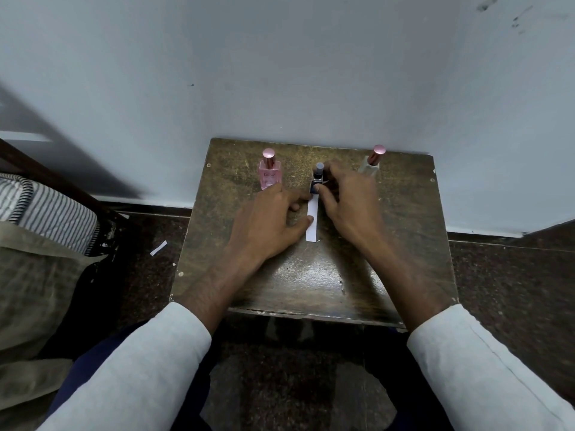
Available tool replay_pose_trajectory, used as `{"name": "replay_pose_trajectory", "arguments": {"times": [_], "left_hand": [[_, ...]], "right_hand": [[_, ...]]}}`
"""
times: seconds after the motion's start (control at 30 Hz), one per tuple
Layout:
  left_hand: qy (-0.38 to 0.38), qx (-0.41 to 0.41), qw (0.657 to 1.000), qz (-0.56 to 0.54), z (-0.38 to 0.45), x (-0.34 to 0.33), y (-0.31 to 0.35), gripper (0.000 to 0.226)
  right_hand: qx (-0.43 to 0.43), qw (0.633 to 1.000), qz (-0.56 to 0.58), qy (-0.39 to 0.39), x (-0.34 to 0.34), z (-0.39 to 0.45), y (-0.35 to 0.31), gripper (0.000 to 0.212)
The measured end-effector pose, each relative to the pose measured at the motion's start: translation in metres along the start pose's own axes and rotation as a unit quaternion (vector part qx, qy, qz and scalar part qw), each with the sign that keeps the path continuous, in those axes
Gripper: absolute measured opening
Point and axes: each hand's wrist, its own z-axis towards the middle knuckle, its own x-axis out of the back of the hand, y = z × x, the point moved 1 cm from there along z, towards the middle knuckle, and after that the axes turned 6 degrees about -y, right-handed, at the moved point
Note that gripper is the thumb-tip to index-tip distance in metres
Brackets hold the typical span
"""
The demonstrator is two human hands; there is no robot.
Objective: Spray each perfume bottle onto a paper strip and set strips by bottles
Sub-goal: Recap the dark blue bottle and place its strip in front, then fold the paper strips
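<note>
Left hand (273, 219) pins the strip (312, 223) with its thumb; right hand (345, 194) grips the dark bottle (316, 181). Lay the strip square, touching the bottle.

The back of the surface (389, 244) is closed off by the wall (295, 73). The far edge is lined by a pink bottle (270, 174), a dark bottle (317, 181) and a clear bottle (371, 164), with gaps left between them. The middle is occupied by the left hand (267, 223), the right hand (348, 200) and a paper strip (312, 223). The near half and the right side are left free.
</note>
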Motion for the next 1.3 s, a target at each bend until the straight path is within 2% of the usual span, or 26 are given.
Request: {"name": "replay_pose_trajectory", "arguments": {"times": [0.13, 0.27, 0.43, 0.53, 0.83, 1.03, 1.13, 1.3], "left_hand": [[-0.003, 0.002, 1.000, -0.030, -0.003, 0.005, 0.000, 0.041], [0.017, -0.013, 0.998, -0.053, -0.006, 0.009, 0.001, 0.024], [0.058, -0.011, 0.997, -0.048, -0.020, 0.019, 0.004, 0.016], [0.057, -0.004, 0.998, -0.041, -0.030, 0.021, 0.003, 0.015], [0.075, 0.022, 0.996, -0.043, -0.059, 0.038, -0.013, 0.014], [0.095, 0.101, 0.989, -0.041, -0.081, 0.058, -0.032, 0.015], [0.065, 0.145, 0.987, 0.007, -0.087, 0.061, -0.043, 0.025], [-0.003, 0.147, 0.989, 0.032, -0.088, 0.051, -0.046, 0.039]], "right_hand": [[-0.010, 1.000, 0.009, 0.002, 0.003, -0.003, -0.002, 0.033], [-0.020, 0.999, 0.032, 0.024, 0.007, -0.010, -0.004, 0.042], [-0.031, 0.995, 0.018, 0.091, 0.015, -0.022, -0.008, 0.030], [-0.031, 0.994, 0.006, 0.100, 0.018, -0.031, -0.014, 0.019], [-0.037, 0.997, -0.010, 0.064, 0.023, -0.065, -0.029, 0.002], [-0.031, 0.999, -0.005, 0.030, 0.019, -0.089, -0.042, 0.006], [-0.027, 1.000, 0.011, -0.005, 0.012, -0.101, -0.055, 0.007], [-0.044, 0.997, 0.025, -0.061, -0.008, -0.119, -0.073, 0.004]]}}
